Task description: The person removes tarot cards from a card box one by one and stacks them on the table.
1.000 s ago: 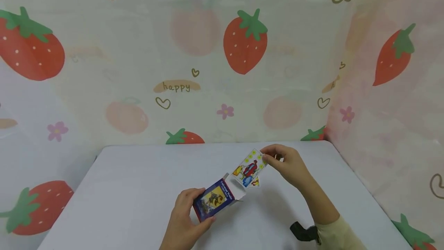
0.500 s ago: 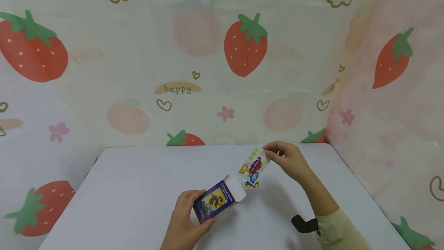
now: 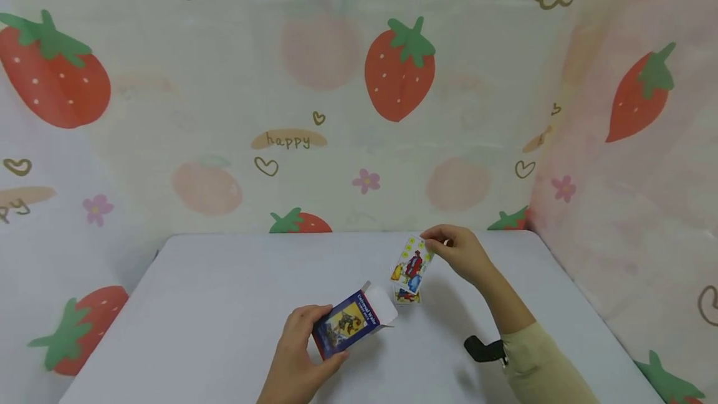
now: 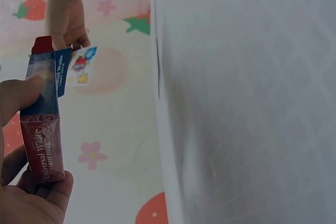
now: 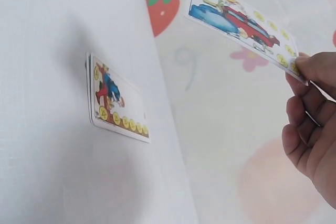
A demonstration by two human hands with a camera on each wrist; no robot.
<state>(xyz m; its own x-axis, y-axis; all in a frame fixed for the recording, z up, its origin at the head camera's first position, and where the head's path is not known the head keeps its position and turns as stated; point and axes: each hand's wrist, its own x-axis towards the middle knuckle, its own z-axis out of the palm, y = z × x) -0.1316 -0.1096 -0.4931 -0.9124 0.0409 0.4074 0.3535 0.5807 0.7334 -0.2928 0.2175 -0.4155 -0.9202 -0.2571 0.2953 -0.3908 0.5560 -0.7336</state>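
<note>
My left hand point(image 3: 301, 351) grips a blue tarot card box point(image 3: 346, 323) by its sides, tilted, its flap end pointing up and right. In the left wrist view the red narrow side of the box point(image 4: 44, 148) reads "Universal Waite". Between thumb and fingers my right hand point(image 3: 460, 257) pinches the top corner of a tarot card point(image 3: 414, 265) with yellow discs and a red-clad figure. Below it a small stack of cards point(image 3: 407, 295) lies on the table, partly covered by the held card in the head view. The right wrist view shows the held card point(image 5: 239, 24) apart from the stack.
The white-covered table point(image 3: 224, 310) reaches back to a curtain point(image 3: 336, 80) printed with strawberries. A black strap device point(image 3: 483, 350) sits on the right wrist beside a pale sleeve point(image 3: 546, 366).
The right hand has drawn the card away from the box's open end and moved it above the stack. The left hand and box have barely moved.
</note>
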